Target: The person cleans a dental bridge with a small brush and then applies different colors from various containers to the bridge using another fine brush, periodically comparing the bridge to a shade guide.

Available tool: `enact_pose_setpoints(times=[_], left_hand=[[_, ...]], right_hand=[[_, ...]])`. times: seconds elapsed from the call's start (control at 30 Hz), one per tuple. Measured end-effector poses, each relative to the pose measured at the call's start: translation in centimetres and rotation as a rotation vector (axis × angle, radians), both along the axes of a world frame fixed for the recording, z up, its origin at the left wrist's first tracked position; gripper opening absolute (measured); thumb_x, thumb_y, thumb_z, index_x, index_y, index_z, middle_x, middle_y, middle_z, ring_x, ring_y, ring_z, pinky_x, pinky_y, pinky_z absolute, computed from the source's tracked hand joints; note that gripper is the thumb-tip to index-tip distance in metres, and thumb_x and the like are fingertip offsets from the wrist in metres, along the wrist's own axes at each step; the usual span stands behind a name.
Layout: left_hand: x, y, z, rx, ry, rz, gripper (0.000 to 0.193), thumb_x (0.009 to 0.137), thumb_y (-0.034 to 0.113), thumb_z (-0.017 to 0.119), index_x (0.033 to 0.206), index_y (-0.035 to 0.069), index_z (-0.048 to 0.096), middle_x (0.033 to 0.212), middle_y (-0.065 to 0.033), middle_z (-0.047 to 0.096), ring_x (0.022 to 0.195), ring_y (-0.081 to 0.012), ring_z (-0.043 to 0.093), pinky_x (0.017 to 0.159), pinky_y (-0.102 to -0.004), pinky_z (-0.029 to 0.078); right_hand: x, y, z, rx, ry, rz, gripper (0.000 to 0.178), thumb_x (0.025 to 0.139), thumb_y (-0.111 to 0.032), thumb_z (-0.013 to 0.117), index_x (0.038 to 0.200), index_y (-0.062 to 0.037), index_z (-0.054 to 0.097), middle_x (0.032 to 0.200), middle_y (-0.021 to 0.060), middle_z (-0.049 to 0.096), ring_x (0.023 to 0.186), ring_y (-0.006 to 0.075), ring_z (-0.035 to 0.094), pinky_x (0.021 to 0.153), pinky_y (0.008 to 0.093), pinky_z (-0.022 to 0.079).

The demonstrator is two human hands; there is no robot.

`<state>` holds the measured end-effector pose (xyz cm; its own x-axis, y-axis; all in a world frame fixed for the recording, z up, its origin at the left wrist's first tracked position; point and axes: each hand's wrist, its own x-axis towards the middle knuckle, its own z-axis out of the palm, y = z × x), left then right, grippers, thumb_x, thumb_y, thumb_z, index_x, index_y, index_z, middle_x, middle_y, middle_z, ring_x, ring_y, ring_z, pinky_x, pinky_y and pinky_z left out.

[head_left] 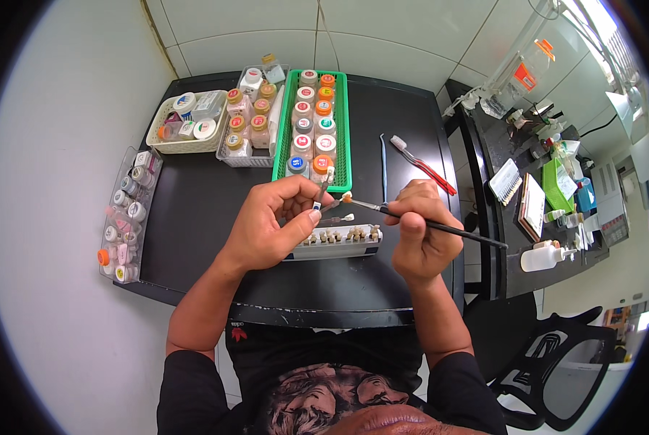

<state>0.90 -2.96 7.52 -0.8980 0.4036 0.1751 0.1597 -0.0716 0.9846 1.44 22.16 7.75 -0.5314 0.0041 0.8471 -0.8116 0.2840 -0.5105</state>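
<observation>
My left hand (pixel 270 225) pinches a dental shade tab (pixel 323 190), a thin metal strip with a small tooth at its upper end. In my right hand (pixel 427 235) is a slim black-handled brush (pixel 473 235), its tip pointing left. The brush tip meets a small whitish-orange piece (pixel 347 196) beside my left fingertips; what carries that piece is partly hidden. Below the hands stands a white shade guide holder (pixel 335 251) with a row of tooth-shaped tabs, partly covered by my left hand. Another tab (pixel 339 219) lies just behind it.
A green basket (pixel 348 130) of capped jars stands at the back centre. Left of it are a clear basket (pixel 248 162), a cream basket (pixel 187 147) and a long clear tray (pixel 132 210) of jars. A blue instrument (pixel 384 167) and red toothbrush (pixel 426 167) lie right.
</observation>
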Motion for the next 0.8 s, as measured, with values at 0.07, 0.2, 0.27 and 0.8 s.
enact_pose_setpoints(times=[0.07, 0.2, 0.27, 0.8], left_hand=[[0.02, -0.09, 0.05, -0.005, 0.005, -0.002, 0.023, 0.099, 0.002, 0.066, 0.120, -0.005, 0.072, 0.087, 0.0051, 0.063, 0.072, 0.0010, 0.053, 0.067, -0.0206, 0.041], [-0.09, -0.18, 0.16, -0.022, -0.007, -0.018, 0.023, 0.100, 0.005, 0.067, 0.121, -0.005, 0.072, 0.089, 0.0039, 0.064, 0.076, -0.0001, 0.054, 0.070, -0.0216, 0.042], [0.03, -0.35, 0.43, -0.060, -0.021, -0.042, 0.025, 0.101, 0.008, 0.068, 0.122, -0.006, 0.071, 0.093, 0.0025, 0.066, 0.081, -0.0011, 0.055, 0.073, -0.0223, 0.043], [0.10, 0.18, 0.53, -0.088, 0.026, -0.069, 0.019, 0.097, 0.000, 0.068, 0.114, -0.003, 0.075, 0.080, 0.0056, 0.059, 0.068, -0.0004, 0.051, 0.062, -0.0217, 0.040]], right_hand=[[0.12, -0.06, -0.09, -0.006, -0.021, -0.001, 0.028, 0.110, -0.022, 0.073, 0.095, 0.0015, 0.072, 0.075, 0.0090, 0.072, 0.068, 0.0217, 0.061, 0.076, 0.0388, 0.049], [-0.10, 0.34, -0.34, -0.075, -0.020, 0.006, 0.027, 0.109, -0.021, 0.073, 0.095, 0.0020, 0.072, 0.077, 0.0093, 0.072, 0.068, 0.0217, 0.062, 0.076, 0.0391, 0.050], [-0.03, -0.07, -0.13, -0.020, -0.044, -0.012, 0.027, 0.110, -0.021, 0.073, 0.095, 0.0021, 0.072, 0.073, 0.0076, 0.070, 0.068, 0.0211, 0.062, 0.075, 0.0385, 0.050], [0.02, -0.01, 0.10, -0.007, -0.027, 0.078, 0.034, 0.107, -0.031, 0.077, 0.097, 0.0011, 0.074, 0.078, 0.0078, 0.072, 0.072, 0.0215, 0.065, 0.075, 0.0367, 0.050]])
